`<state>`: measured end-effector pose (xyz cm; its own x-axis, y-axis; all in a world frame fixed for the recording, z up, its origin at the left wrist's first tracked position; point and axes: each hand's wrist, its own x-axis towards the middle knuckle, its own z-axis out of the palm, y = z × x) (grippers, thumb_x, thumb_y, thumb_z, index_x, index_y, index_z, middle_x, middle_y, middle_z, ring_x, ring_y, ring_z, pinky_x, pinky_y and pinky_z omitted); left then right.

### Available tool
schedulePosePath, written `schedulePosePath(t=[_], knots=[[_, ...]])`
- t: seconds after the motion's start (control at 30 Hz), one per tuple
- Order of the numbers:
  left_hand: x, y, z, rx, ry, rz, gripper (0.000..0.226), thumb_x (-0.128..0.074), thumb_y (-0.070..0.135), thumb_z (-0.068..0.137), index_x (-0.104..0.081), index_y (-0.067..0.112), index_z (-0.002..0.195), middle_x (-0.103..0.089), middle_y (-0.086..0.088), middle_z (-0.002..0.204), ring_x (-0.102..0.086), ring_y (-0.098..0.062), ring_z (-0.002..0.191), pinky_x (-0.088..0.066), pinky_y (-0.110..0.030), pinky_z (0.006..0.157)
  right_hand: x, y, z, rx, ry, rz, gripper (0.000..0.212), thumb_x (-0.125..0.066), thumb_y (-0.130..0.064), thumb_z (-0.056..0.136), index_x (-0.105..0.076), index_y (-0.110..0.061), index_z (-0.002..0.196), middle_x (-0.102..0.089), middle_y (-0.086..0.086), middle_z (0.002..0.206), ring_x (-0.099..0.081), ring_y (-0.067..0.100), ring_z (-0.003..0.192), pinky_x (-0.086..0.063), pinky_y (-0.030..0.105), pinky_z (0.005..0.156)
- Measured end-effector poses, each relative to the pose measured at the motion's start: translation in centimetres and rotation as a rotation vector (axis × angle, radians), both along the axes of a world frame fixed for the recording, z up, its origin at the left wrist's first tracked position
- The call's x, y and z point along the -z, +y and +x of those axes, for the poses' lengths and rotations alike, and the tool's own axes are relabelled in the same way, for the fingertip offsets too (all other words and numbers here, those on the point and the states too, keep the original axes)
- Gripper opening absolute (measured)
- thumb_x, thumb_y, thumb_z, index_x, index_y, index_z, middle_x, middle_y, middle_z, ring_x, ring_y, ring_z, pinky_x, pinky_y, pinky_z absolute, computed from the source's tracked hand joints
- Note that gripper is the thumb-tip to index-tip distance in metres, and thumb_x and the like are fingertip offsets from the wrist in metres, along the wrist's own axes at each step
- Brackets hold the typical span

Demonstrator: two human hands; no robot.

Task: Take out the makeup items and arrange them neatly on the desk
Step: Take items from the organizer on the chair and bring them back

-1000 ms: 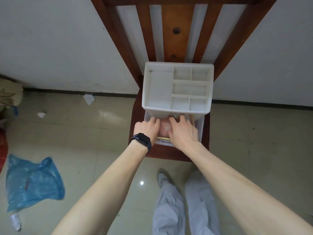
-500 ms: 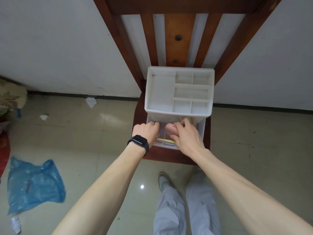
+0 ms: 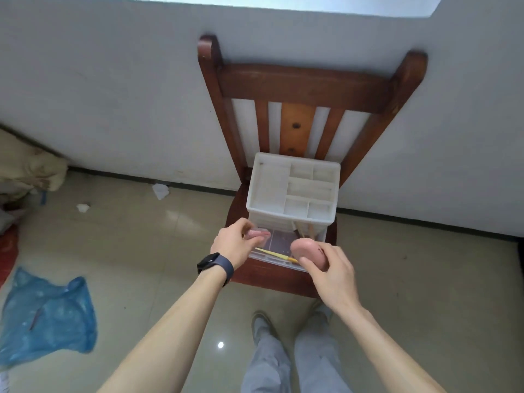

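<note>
Above the open drawer (image 3: 280,241) of the white organizer (image 3: 269,188), the left hand (image 3: 234,246) pinches a small pink item (image 3: 258,233) while the right hand (image 3: 333,276) grips a pink sponge (image 3: 307,251)

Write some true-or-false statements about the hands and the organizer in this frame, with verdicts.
1. The right hand holds a pink sponge. True.
2. The organizer stands on the floor. False: it stands on the seat of the wooden chair.
3. The organizer's bottom drawer is pulled open. True.
4. The left hand is empty. False: it pinches a small pinkish item.
5. The blue plastic bag lies on the chair. False: it lies on the floor.
6. A yellow stick lies in the open drawer. True.
</note>
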<state>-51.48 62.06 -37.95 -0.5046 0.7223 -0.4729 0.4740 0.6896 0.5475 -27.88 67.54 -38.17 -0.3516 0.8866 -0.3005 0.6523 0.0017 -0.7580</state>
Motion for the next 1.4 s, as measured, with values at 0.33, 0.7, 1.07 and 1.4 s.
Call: schedulePosePath(t=[0.33, 0.7, 1.07, 1.4], knots=[[-12.7, -6.9, 4.2, -0.687, -0.458, 0.379, 0.018, -0.075, 0.030, 0.087, -0.069, 0.021, 0.101, -0.075, -0.003, 0.088, -0.069, -0.016, 0.055, -0.047, -0.019, 0.052, -14.1, 0.3, 0.8, -0.068, 0.205, -0.085, 0.018, -0.078, -0.037, 0.084, -0.065, -0.043, 0.096, -0.070, -0.018, 0.090, -0.061, -0.006, 0.084, -0.044, 0.007, 0.063], [-25.2, -27.1, 9.1, -1.322, -0.279, 0.776, 0.033, -0.080, 0.024, 0.083, -0.065, 0.005, 0.105, -0.070, 0.000, 0.075, -0.059, -0.010, 0.050, -0.044, -0.016, 0.048, -24.9, -8.5, -8.5, -0.702, 0.414, -0.134, 0.018, -0.078, -0.044, 0.082, -0.066, -0.043, 0.096, -0.072, -0.018, 0.086, -0.068, 0.006, 0.080, -0.053, 0.034, 0.072], [-30.3, -53.1, 21.5, -1.749, 0.294, 0.828, 0.028, -0.088, 0.039, 0.061, -0.071, 0.030, 0.081, -0.074, 0.004, 0.083, -0.064, -0.008, 0.069, -0.053, -0.025, 0.062, -30.5, -37.6, -12.4, -1.401, 0.450, -0.380, 0.020, -0.081, -0.038, 0.082, -0.070, -0.031, 0.096, -0.074, -0.009, 0.083, -0.069, 0.008, 0.074, -0.055, 0.036, 0.073], [-32.6, -74.1, 34.5, -2.047, 0.552, 0.811, 0.037, -0.089, 0.040, 0.060, -0.073, 0.022, 0.088, -0.074, 0.010, 0.083, -0.067, -0.007, 0.080, -0.052, -0.023, 0.074, -33.2, -63.1, -5.6, -1.801, 0.430, -0.468, 0.023, -0.079, -0.034, 0.083, -0.069, -0.026, 0.101, -0.075, -0.012, 0.082, -0.072, 0.011, 0.078, -0.058, 0.038, 0.071]])
